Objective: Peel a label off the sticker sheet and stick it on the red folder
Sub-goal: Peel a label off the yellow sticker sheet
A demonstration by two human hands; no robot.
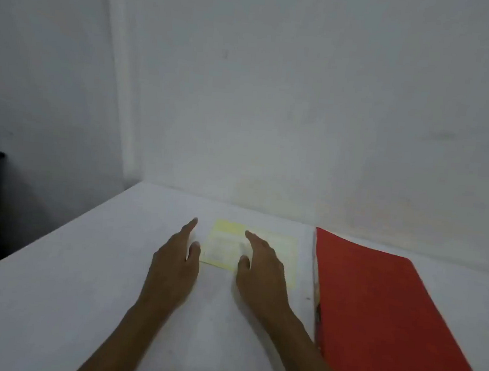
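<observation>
Open hands [173, 263] [261, 271] flank sticker sheet [279, 247] (labels seemingly unpeeled)

no readable text, sticker sheet [276, 247] print too blurred

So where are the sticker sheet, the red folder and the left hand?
Sticker sheet [279, 247], head view, bare yellow part right of the hands.
Red folder [374, 309], head view, middle of the cover.
Left hand [172, 270], head view, back of the hand.

Both hands empty: left hand [174, 263], right hand [262, 271] flank sticker sheet [279, 247]; red folder [380, 309] beside.
</observation>
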